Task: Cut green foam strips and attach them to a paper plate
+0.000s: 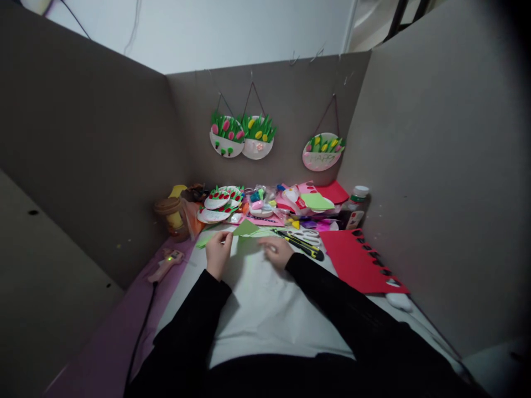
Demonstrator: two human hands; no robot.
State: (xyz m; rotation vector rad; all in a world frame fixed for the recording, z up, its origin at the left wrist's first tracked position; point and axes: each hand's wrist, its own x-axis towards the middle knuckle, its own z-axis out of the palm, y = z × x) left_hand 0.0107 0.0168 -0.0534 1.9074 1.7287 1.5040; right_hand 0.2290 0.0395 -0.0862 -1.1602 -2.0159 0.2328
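Observation:
My left hand (218, 254) is closed in a pinch above the white table cover. Its fingertips meet the left end of a piece of green paper (246, 228), which tilts up at the far side. My right hand (277, 251) is to the right of it, fingers bent and smeared by motion; whether anything is between them I cannot make out. Just beyond the right hand lie a black and yellow utility knife (305, 247) and white-handled scissors (309, 236). Thin green paper strips (203, 241) lie past the left hand.
A pink glue gun (166, 265) with a cord is on the left. Red sheet (352, 262) with cut-outs lies right. Finished plates (219, 204), craft supplies (263, 202), a cup (172, 218) and a bottle (359, 196) line the back. Flower plates (257, 148) hang from the grey partition (286, 105).

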